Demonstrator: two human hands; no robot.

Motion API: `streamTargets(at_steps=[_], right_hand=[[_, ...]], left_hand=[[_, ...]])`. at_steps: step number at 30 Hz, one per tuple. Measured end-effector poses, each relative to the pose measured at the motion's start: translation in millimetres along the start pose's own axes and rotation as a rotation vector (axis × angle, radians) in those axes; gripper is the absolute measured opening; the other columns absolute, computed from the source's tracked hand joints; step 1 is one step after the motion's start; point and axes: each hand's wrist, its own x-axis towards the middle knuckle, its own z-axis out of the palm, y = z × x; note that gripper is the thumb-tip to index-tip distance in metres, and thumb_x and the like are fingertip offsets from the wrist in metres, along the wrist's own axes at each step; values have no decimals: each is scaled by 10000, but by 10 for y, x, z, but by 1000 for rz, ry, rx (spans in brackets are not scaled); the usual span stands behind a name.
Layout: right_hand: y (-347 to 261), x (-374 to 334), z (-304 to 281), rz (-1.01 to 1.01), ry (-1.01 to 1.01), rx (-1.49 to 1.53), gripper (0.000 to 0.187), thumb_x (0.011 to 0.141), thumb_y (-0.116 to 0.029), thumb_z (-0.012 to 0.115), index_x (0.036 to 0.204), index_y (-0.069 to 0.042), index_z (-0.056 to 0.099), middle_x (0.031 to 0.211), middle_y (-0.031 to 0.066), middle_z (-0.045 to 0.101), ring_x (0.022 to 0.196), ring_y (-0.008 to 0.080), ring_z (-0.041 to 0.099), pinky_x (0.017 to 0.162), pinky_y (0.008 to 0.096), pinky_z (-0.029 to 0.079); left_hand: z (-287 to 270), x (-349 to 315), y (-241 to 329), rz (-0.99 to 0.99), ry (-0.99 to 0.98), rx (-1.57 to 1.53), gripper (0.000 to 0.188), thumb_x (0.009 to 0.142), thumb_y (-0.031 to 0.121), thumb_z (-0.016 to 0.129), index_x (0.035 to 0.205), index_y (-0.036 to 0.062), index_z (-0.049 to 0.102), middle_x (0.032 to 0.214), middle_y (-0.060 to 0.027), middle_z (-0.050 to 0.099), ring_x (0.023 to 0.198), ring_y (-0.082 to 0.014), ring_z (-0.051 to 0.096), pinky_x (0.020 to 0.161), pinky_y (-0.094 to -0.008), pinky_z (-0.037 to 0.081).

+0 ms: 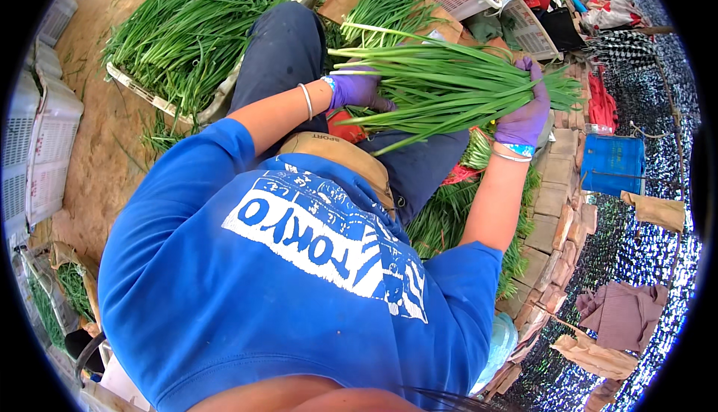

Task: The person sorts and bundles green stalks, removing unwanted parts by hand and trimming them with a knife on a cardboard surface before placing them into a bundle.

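Observation:
A loose bunch of long green garlic chives (449,83) lies across my front, its pale stem ends to the left and leaf tips to the right. My right hand (526,105), in a purple glove, is closed around the leafy end, thumb up along its outer side. At the stem side, my left hand (357,90), also gloved in purple, grips the bunch from below; leaves partly hide its fingers. Beneath the bunch are my dark-trousered legs (280,53) and something red (345,125) in my lap.
A white crate (142,92) heaped with chives stands at far left. More cut chives (393,8) lie beyond the held bunch, and others (449,221) beside my right leg. A low brick edge (550,221) and a blue container (613,165) are at right; stacked white crates (52,135) line the left.

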Motion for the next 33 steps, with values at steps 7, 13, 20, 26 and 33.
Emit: streamTargets(at_steps=[7, 13, 20, 26, 33], right_hand=[[-45, -5, -73, -129, -97, -74, 230, 846, -101, 462, 1013, 44, 526, 936, 106, 563, 867, 188, 545, 789, 336, 463], [-113, -37, -108, -142, -64, -111, 253, 836, -150, 496, 994, 45, 527, 937, 91, 537, 884, 191, 509, 777, 358, 457], [-111, -69, -266, -131, -27, -68, 257, 851, -201, 483, 991, 9, 532, 955, 98, 533, 876, 189, 516, 776, 355, 449], [131, -79, -553, -43, -40, 204, 182, 858, -206, 463, 891, -50, 550, 804, 19, 583, 755, 149, 551, 741, 346, 458], [396, -33, -1220, -110, -16, 180, 216, 876, -223, 445, 918, -38, 548, 833, 21, 575, 767, 126, 526, 719, 314, 446]], left_hand=[[-103, 111, 8, -68, -115, -279, 655, 655, 233, 679, 1225, 48, 414, 1187, -141, 482, 1082, -242, 461, 946, -322, 329], [-465, 268, 105, 42, -255, -258, 633, 642, 181, 652, 1215, 48, 419, 1189, -132, 476, 1107, -233, 437, 951, -313, 321], [-639, 460, -73, 41, -699, -933, 746, 656, 203, 642, 1299, 30, 307, 1247, -132, 428, 1150, -191, 392, 944, -288, 324], [294, -46, -657, -419, -229, -2053, 410, 862, 267, 423, 1208, 49, 411, 1161, -134, 482, 1020, -228, 503, 835, -398, 437], [530, -95, -423, -3, -664, -2129, 334, 888, 279, 412, 1151, 81, 472, 1034, -92, 551, 899, -205, 545, 759, -370, 465]])
